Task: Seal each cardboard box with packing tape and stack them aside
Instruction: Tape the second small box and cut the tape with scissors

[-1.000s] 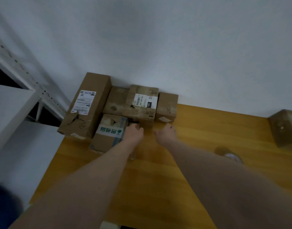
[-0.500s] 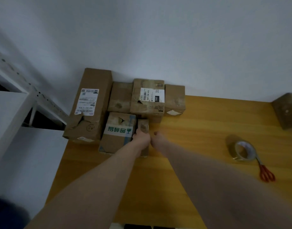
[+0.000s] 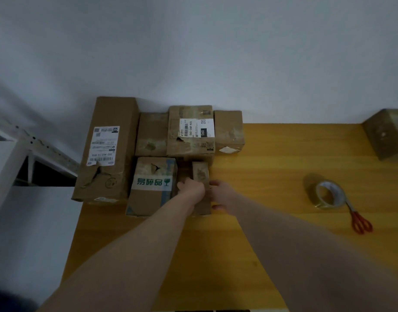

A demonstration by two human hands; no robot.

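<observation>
Several cardboard boxes are packed against the wall at the back left of the wooden table. A small narrow box stands beside the box with green lettering. My left hand grips the narrow box from its left side and top. Against its right side sits my right hand, fingers curled round that box. A tall box with a white label lies at the far left. A roll of clear packing tape stands on the table to the right.
Red-handled scissors lie just right of the tape roll. Another cardboard box sits at the table's far right corner. A white metal shelf stands left of the table.
Both hands have closed in on the small narrow box. The view has swung right, bringing the tape roll and scissors into sight.
</observation>
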